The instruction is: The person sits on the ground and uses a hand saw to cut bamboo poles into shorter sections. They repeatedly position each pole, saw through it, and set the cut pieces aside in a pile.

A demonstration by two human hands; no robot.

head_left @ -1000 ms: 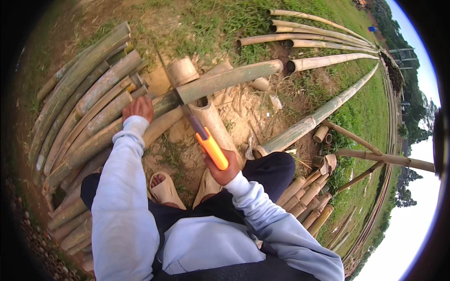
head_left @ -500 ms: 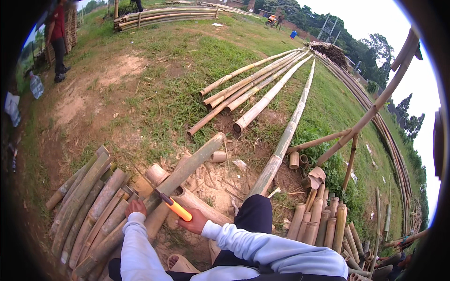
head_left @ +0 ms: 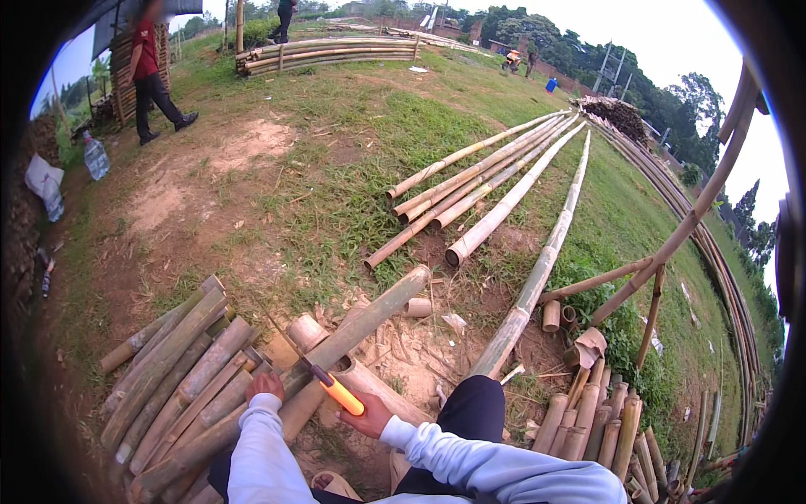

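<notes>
My right hand (head_left: 371, 414) grips the orange handle of a saw (head_left: 343, 395); its thin blade runs up and left across a bamboo pole (head_left: 369, 315). That pole lies slanted over a thicker bamboo section (head_left: 382, 393) on bare earth. My left hand (head_left: 266, 385) presses down on the near end of the pole, just left of the blade. Both sleeves are pale blue, and my dark trouser knee (head_left: 474, 407) is beside the right hand.
A stack of cut bamboo lengths (head_left: 172, 378) lies to my left and short upright pieces (head_left: 592, 424) to my right. Long bamboo poles (head_left: 491, 181) lie on the grass ahead. A leaning bamboo frame (head_left: 680, 235) stands right. A person in a red shirt (head_left: 149, 67) walks far left.
The view has lifted from looking straight down to looking out over the field. Both hands stay on the pole and the saw, now low in the picture.
</notes>
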